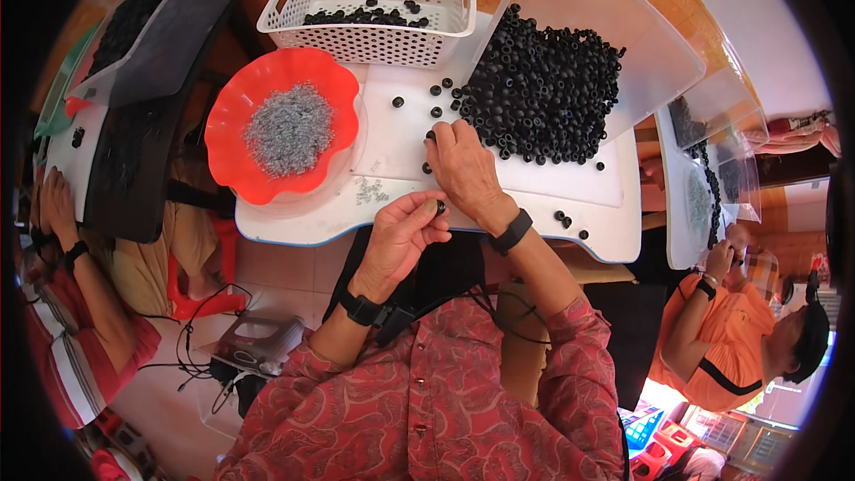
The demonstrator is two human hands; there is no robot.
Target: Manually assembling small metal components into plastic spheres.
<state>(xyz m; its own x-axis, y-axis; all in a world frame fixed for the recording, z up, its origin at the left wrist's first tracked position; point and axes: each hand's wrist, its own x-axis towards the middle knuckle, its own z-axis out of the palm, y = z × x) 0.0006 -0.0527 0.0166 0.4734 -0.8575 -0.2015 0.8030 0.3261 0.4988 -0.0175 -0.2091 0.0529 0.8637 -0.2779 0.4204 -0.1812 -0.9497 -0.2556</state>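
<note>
Meanwhile, the left hand (403, 233) pinches 1 black ring (440, 207) at the white tray's (534, 191) near edge, while the right hand (463, 165), fingers curled, rakes the ring pile (543, 85) within reach.

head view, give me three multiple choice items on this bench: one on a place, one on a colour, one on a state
1. Where does the pile of black rings lie?
A. in the red bowl
B. on the white tray, right of the bowl
C. on the floor

2. What colour is the wavy bowl that holds the small metal parts?
A. red
B. blue
C. white

3. What is the left hand doing?
A. lying flat and empty
B. gripping the basket
C. pinching one black ring

Answers:
1 B, the heap sits on the white tray beyond the right hand.
2 A, its rim is bright red.
3 C, a ring shows between thumb and fingertips.
</note>
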